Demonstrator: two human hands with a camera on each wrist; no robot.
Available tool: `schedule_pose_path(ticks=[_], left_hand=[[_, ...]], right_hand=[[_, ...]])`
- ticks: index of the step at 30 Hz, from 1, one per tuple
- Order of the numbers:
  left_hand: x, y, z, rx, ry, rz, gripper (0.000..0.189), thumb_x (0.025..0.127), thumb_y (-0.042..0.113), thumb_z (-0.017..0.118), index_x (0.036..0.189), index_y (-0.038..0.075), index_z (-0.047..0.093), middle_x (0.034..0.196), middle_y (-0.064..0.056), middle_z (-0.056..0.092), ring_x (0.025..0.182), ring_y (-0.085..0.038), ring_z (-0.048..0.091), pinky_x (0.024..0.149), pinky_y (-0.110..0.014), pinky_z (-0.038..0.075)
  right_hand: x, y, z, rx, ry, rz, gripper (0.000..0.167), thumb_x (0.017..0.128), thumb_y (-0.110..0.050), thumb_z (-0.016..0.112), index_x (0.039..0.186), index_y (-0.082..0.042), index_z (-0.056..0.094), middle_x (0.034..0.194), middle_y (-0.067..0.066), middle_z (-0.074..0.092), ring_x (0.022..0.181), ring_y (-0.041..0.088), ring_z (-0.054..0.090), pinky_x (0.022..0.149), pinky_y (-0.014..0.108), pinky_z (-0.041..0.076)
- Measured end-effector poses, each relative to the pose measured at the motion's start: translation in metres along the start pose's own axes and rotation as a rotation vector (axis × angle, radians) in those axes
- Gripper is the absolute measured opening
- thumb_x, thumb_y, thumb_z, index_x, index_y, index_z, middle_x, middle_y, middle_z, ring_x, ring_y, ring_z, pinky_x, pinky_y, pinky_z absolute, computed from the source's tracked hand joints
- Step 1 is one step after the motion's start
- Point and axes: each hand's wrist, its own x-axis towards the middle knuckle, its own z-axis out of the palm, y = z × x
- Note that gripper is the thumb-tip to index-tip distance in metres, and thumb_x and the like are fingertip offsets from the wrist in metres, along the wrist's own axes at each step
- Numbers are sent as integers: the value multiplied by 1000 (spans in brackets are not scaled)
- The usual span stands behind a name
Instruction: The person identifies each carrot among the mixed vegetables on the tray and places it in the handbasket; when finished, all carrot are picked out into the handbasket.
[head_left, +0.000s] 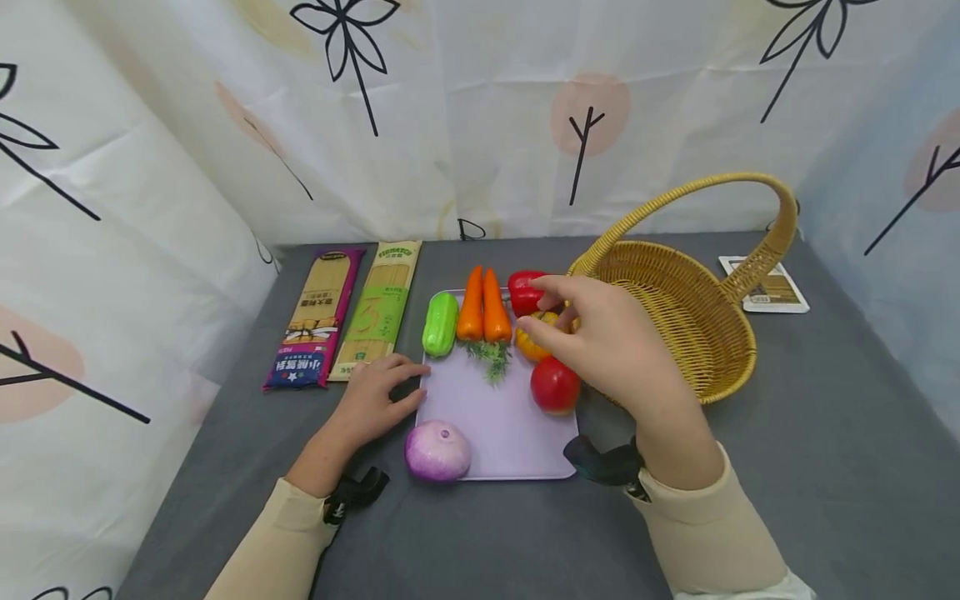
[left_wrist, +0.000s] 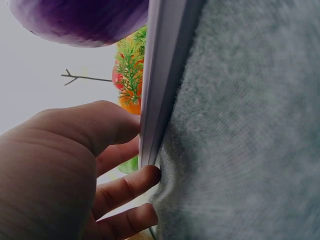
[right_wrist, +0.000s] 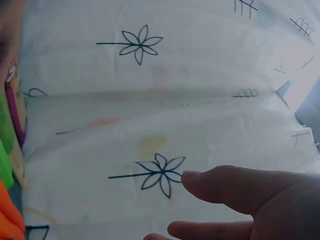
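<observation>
My left hand [head_left: 375, 396] rests at the left edge of a lilac board [head_left: 495, 425], its thumb and fingertips touching the rim; the left wrist view shows the board's side edge [left_wrist: 159, 90] up close. A purple onion [head_left: 437, 451] sits on the near left corner. Over the board's right side hovers my right hand [head_left: 611, 337], thumb and fingers apart with nothing between them. It partly covers a yellow-orange vegetable [head_left: 529, 340] and a red bell pepper [head_left: 522, 292]. Below it lies a red tomato [head_left: 555, 386]. Two carrots [head_left: 471, 308] and a green cucumber-like vegetable [head_left: 440, 324] lie along the far edge.
A wicker basket [head_left: 731, 354] with a tall arched handle stands right of the board. Behind it lies a small flat packet [head_left: 780, 292]. Two noodle packs, one purple [head_left: 311, 321] and one green [head_left: 378, 308], lie at the left. A patterned curtain [head_left: 495, 108] surrounds the grey tabletop.
</observation>
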Motion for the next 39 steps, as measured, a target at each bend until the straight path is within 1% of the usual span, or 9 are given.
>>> schedule_pose_path(ticks=[7,12,16,22,25,28,30,33,39], left_hand=[[1,1,1,11,-1,3,37,92,31,77,127,20,74,116,-5,67,108,-25,59,84,-42,38],[0,1,0,12,13,-5,37,91,30,77,126,19,74,114,-6,67,106,-25,59,82,-42,39],[0,1,0,7,8,-5,37,91,30,77,126,19,74,113,-6,67,105,-25,59,82,-42,39],[1,0,1,4,14,8,36,91,30,78,125,19,75,112,-5,68,104,-24,59,81,-41,39],[1,-2,2,3,20,14,36,90,30,78,125,20,75,112,-5,68,103,-24,59,80,-40,38],[2,-3,2,3,21,19,36,91,30,78,125,20,75,111,-4,68,103,-23,59,79,-40,38],[1,-4,2,5,21,23,36,91,30,78,125,20,75,112,-4,67,103,-23,59,80,-40,38],[1,-4,2,6,20,24,36,91,29,78,125,20,75,112,-4,67,103,-24,59,80,-41,38],[1,-4,3,6,20,26,36,91,29,77,125,20,74,112,-4,67,103,-24,59,81,-41,39]], right_hand=[[12,-7,33,-56,-39,-11,51,92,-41,75,134,-14,66,104,-4,70,91,16,66,79,38,53],[23,-7,61,-49,-63,-1,47,94,-41,72,132,-14,67,98,-2,71,76,14,62,69,34,51],[34,-1,83,-35,-56,35,41,97,-36,68,129,-11,69,86,-4,68,71,14,60,68,32,48],[42,9,114,41,-45,88,48,100,-27,64,139,1,58,66,1,58,57,18,55,57,31,46],[46,13,128,67,-10,89,57,101,-24,62,148,3,46,66,5,58,52,19,56,52,30,48],[51,16,138,59,42,102,57,102,-22,61,148,7,43,77,11,64,58,24,63,57,34,53],[55,17,142,36,64,124,53,103,-21,59,146,8,45,84,15,66,64,29,66,61,37,56],[61,19,147,-14,74,168,40,104,-22,59,129,9,54,90,17,67,73,33,69,68,41,58],[62,22,158,-286,39,205,59,98,-25,69,132,19,50,91,23,70,76,35,73,69,41,60]])
